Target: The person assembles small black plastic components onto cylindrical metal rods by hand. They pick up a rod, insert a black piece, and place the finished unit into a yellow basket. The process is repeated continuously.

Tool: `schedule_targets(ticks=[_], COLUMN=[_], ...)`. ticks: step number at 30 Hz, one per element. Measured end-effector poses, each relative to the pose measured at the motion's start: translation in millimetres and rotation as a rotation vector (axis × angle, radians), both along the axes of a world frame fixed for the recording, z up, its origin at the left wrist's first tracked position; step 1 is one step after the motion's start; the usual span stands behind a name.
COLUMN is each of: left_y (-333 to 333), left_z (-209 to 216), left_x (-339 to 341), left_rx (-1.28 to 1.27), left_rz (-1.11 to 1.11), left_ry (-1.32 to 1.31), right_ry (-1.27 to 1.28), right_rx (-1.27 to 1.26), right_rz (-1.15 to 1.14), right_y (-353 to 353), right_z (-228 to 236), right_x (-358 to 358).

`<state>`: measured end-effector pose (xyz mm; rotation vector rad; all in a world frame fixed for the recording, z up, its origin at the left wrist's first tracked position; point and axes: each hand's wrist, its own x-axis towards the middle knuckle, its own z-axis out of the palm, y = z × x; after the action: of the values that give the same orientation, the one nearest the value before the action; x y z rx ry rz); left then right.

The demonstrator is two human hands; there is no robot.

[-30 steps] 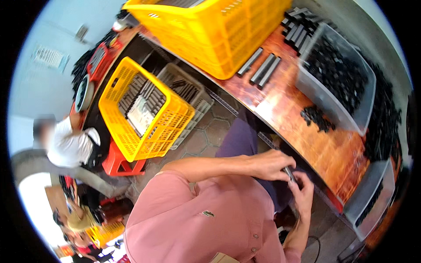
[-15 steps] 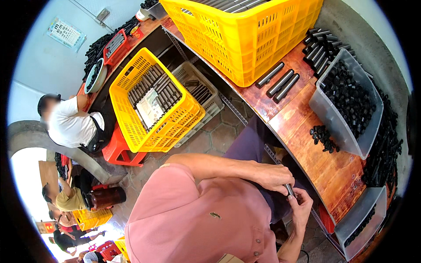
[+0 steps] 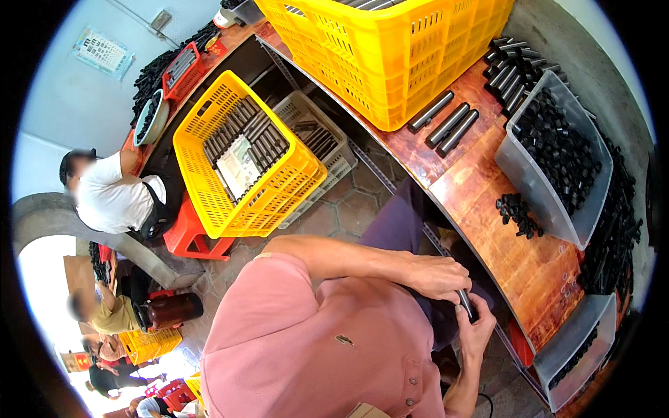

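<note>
A short dark tube [image 3: 465, 301] is held between my two hands, in front of my pink shirt and beside the table edge. My left hand [image 3: 439, 274] grips its upper part with the fingers closed round it. Lower down, my right hand [image 3: 478, 331] has its thumb and fingers closed on the other end, which looks black. The fingers partly hide the tube at both ends. On the wooden table [image 3: 481, 202] nearby lie three loose dark tubes [image 3: 446, 125] and a small heap of black caps [image 3: 517, 214].
A translucent bin [image 3: 536, 191] of black caps stands on the table, with a large yellow crate [image 3: 390, 63] of tubes farther left. Another yellow crate [image 3: 230, 223] stands left of the table. A smaller bin [image 3: 578, 355] sits near right. A person in white [image 3: 111, 195] sits at far left.
The tube has tilted and shows more of its length between my hands, its black end now visible by the right fingers. Both hands stay in nearly the same place.
</note>
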<state>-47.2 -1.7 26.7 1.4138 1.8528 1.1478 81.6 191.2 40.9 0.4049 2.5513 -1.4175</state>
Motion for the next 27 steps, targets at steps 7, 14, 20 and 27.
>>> schedule_targets(ticks=[7, 14, 20, 27], left_y=[-0.8, -0.3, -1.0, -3.8], left_z=[8.4, 12.2, 1.6, 11.5], left_x=[-4.6, -3.6, 5.3, 0.8], left_rx=[-0.051, -0.201, -0.171, -0.216], left_rz=[-0.005, -0.018, 0.022, -0.071], left_ry=[-0.004, 0.092, 0.097, 0.031], right_ry=[0.132, 0.118, 0.173, 0.224], right_rx=[0.067, 0.056, 0.141, 0.121], right_rz=[0.039, 0.064, 0.141, 0.146], right_y=[-4.4, -6.8, -5.3, -7.4], right_z=[3.2, -1.5, -13.5, -10.3], right_x=[-0.6, 2.3, 4.7, 10.3])
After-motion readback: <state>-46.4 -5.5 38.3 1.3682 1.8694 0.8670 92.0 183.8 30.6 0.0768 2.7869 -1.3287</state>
